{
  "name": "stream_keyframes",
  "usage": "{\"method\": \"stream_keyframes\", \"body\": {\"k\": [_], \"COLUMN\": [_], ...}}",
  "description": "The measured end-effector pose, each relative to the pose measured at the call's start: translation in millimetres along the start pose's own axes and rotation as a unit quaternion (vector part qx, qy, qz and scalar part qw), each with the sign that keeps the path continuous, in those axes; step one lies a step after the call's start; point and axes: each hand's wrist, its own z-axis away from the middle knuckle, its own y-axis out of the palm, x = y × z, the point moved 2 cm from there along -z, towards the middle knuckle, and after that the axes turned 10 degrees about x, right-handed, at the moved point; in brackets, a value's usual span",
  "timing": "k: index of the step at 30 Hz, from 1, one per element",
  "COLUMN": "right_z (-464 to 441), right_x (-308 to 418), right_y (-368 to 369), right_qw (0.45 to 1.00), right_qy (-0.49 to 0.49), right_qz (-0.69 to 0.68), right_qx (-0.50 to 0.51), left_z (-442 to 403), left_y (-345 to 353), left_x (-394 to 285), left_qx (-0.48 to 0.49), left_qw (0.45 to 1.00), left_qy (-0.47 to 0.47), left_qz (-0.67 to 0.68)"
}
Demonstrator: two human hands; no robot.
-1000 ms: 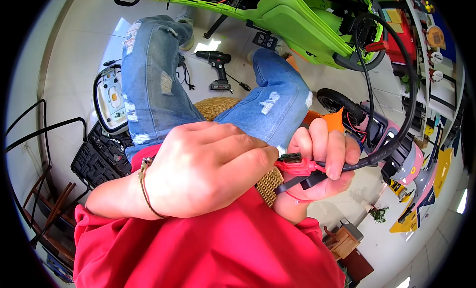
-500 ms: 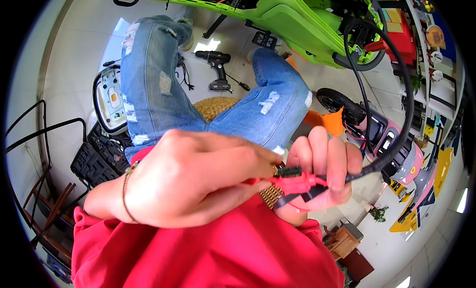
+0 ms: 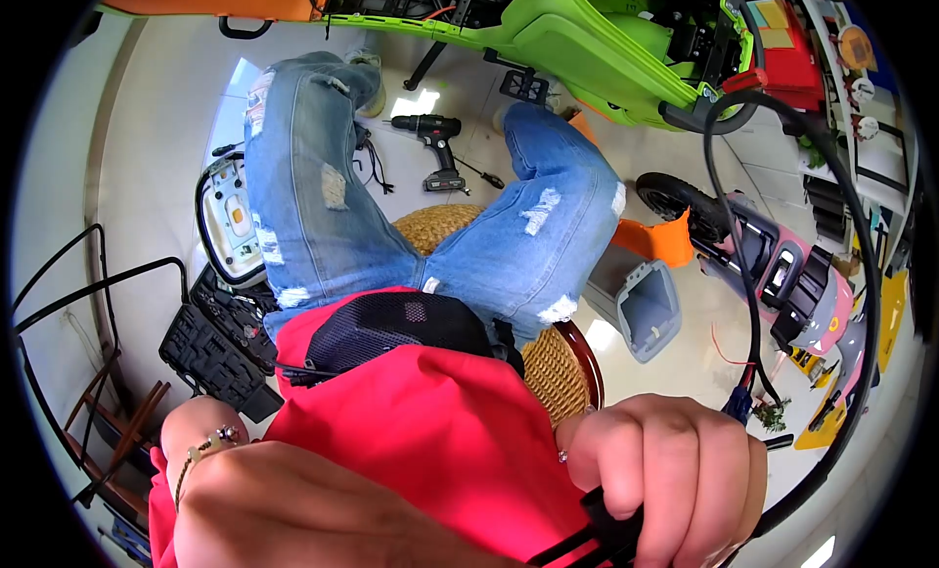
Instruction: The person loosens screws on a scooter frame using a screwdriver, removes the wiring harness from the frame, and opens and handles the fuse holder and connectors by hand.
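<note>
Nearer than the woven stool [image 3: 556,372], the right hand [image 3: 675,480] curls around black cabling [image 3: 611,536], which pokes out beside its fingers; the left hand's [image 3: 303,519] grip cannot be told. Beyond the stool, a cordless drill [image 3: 438,149] lies on glossy floor [image 3: 479,128]; right of the stool, a grey bin [image 3: 606,279].

We see a drill [image 3: 427,128] on the floor [image 3: 186,118], a grey bin [image 3: 651,314] and what may be a plant [image 3: 770,414].
</note>
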Motion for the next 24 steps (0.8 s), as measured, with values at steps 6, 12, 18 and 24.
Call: {"method": "stream_keyframes", "body": {"k": [6,12,18,24], "right_z": [17.7,-3.0,5.6,23.0], "right_x": [-2.9,5.1,-8.0,-34.3], "right_y": [-5.6,2.4,-13.8,-53.7], "right_qw": [0.992,0.999,0.993,0.986], "right_qy": [-0.112,-0.043,-0.113,-0.085], "right_qz": [0.050,-0.001,0.009,0.083], "right_qx": [0.031,0.031,0.045,-0.119], "left_z": [0.7,0.8,0.8,17.8], "left_y": [5.8,8.2,-3.1,-18.0], "left_x": [-5.0,-1.1,7.9,35.0], "left_qx": [-0.022,-0.021,0.018,0.072], "left_qw": [1.000,0.999,1.000,0.968], "left_qy": [0.011,0.028,-0.011,-0.233], "left_qz": [0.011,0.010,0.005,-0.065]}}
